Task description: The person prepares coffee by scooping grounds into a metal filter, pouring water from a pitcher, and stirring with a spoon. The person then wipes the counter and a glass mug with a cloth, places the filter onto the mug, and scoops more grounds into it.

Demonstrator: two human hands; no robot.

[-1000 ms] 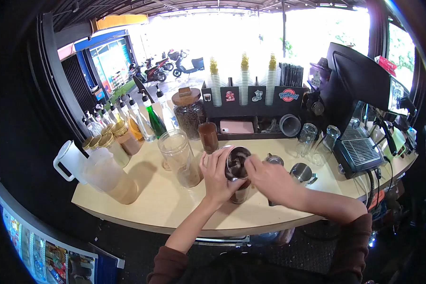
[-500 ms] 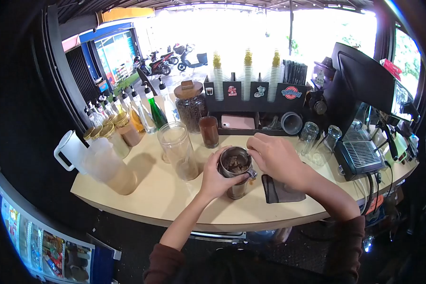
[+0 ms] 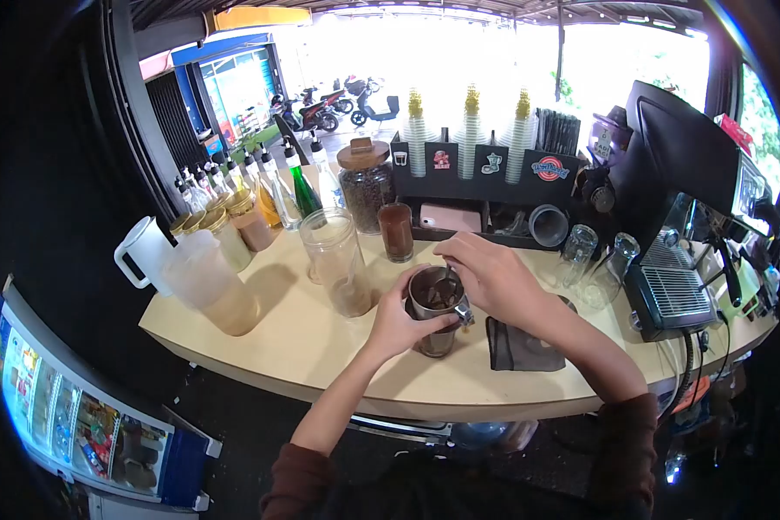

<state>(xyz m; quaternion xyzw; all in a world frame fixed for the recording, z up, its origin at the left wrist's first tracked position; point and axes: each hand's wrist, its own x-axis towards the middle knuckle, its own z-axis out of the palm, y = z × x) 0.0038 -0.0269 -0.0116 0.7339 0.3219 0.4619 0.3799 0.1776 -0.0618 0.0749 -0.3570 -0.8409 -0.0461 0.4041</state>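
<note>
My left hand (image 3: 399, 322) is wrapped round a metal cup (image 3: 423, 290), its thumb across the near side. Dark, wet-looking bits lie inside the cup. Directly under it a glass (image 3: 438, 345) stands on the counter; whether the cup rests on its rim is hidden. My right hand (image 3: 498, 282) pinches a spoon (image 3: 446, 279) that dips into the cup from above. A dark folded cloth (image 3: 524, 348) lies beneath my right forearm. Beyond the cup stands a glass of brown liquid (image 3: 397, 236).
To the left are a tall clear jar (image 3: 334, 251), a frosted pitcher (image 3: 208, 286) and syrup bottles (image 3: 299, 186). A bean jar (image 3: 366, 182) and a cup organiser (image 3: 485, 186) line the back. Empty glasses (image 3: 602, 277) and an espresso machine (image 3: 680, 295) occupy the right.
My right hand has shifted a little left over the cup, and the spoon now shows in it. The camera view has turned slightly left. My left hand keeps its hold.
</note>
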